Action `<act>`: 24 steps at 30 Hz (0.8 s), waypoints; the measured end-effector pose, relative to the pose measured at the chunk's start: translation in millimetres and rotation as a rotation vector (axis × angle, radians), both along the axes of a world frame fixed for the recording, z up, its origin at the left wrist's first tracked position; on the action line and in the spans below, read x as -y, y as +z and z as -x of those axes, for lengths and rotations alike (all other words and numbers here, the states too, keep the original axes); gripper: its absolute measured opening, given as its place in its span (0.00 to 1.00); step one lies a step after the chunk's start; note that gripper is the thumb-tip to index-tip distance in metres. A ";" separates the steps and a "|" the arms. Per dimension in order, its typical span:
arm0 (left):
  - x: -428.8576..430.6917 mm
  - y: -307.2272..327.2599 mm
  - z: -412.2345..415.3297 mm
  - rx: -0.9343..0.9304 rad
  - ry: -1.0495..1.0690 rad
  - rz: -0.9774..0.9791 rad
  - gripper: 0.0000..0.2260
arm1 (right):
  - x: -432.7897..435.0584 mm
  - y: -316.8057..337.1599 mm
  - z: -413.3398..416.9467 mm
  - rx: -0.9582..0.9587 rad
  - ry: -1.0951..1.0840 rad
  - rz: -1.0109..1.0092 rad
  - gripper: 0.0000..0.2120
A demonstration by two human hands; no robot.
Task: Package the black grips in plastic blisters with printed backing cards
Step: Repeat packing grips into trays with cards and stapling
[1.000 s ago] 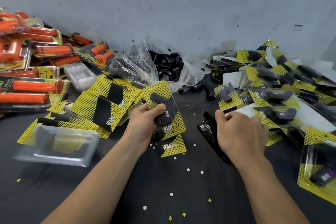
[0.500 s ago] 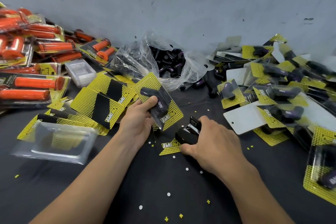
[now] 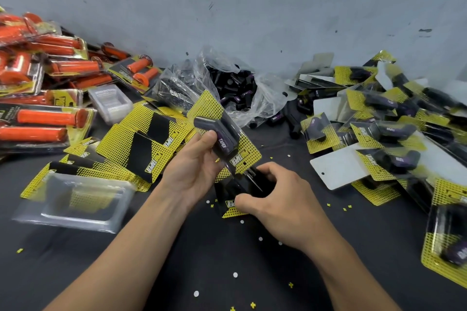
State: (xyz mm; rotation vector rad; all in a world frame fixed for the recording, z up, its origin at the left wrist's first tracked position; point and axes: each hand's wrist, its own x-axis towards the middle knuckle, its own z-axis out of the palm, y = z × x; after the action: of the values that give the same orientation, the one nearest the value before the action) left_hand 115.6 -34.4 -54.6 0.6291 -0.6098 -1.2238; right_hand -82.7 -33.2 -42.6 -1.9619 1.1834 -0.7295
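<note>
- Left hand [image 3: 194, 166] clamped on the blister pack [image 3: 228, 140], black grip [image 3: 211, 125] inside; tilted so its lower edge meets the stapler [image 3: 249, 184]
- Right hand [image 3: 280, 202] curled round the stapler on the surface [image 3: 227, 255]; apparently ready to press

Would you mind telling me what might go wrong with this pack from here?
The stapler in the right hand meets only the bottom corner of the blister pack, so a staple might miss the plastic edge. The left hand grips the pack tilted, so card and blister could slip apart.
</note>
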 end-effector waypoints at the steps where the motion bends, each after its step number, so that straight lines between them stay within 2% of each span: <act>1: 0.5 0.0 -0.6 0.016 -0.001 0.002 0.13 | 0.2 0.0 -0.1 0.006 0.001 0.001 0.19; 13: 1.2 2.8 4.9 0.077 0.035 -0.041 0.15 | 4.7 -1.6 -1.0 0.055 -0.039 0.002 0.26; 17: 0.8 -0.2 9.9 0.179 0.017 -0.087 0.18 | 3.7 -1.9 -2.9 0.066 -0.012 0.020 0.24; 24: -1.0 -2.0 15.6 0.159 -0.022 -0.099 0.17 | 3.2 -2.7 -4.6 0.126 -0.054 0.023 0.22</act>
State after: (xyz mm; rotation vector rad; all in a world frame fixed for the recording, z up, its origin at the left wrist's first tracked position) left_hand 100.0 -33.4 -56.5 0.8105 -0.6928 -1.2382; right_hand -78.1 -36.4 -45.3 -1.8791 1.1606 -0.8852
